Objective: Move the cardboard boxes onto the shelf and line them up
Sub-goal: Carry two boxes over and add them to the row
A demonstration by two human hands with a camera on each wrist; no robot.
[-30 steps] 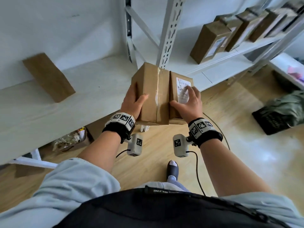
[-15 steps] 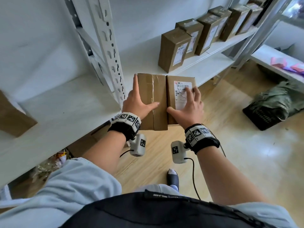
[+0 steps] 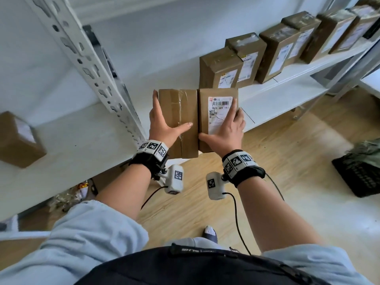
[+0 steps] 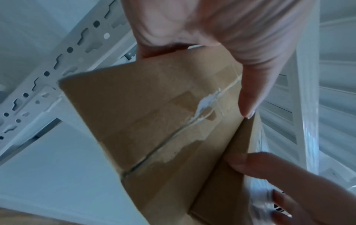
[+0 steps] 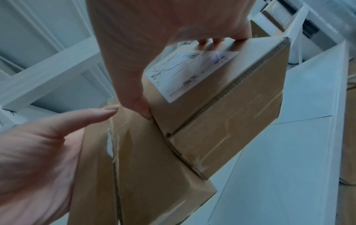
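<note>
I hold two cardboard boxes side by side in front of the white shelf [image 3: 275, 95]. My left hand [image 3: 164, 126] grips the taped box [image 3: 178, 112], thumb across its top and fingers down its left side. My right hand [image 3: 226, 130] grips the labelled box [image 3: 205, 124], fingers over the white label and round the far edge. Just behind them a row of several labelled boxes [image 3: 220, 70] stands along the shelf to the right. The left wrist view shows the taped box [image 4: 154, 121] under my thumb. The right wrist view shows the labelled box [image 5: 221, 114] pressed against the taped box [image 5: 144, 167].
A perforated white upright post [image 3: 88, 64] stands left of the held boxes. A lone box [image 3: 18, 140] sits on the left shelf bay. A black crate [image 3: 357, 177] with green cloth lies on the wooden floor at right. Clutter lies under the left shelf.
Both hands have carried the two boxes to the right, past the upright post, up to the near end of the row of boxes. The grips are unchanged.
</note>
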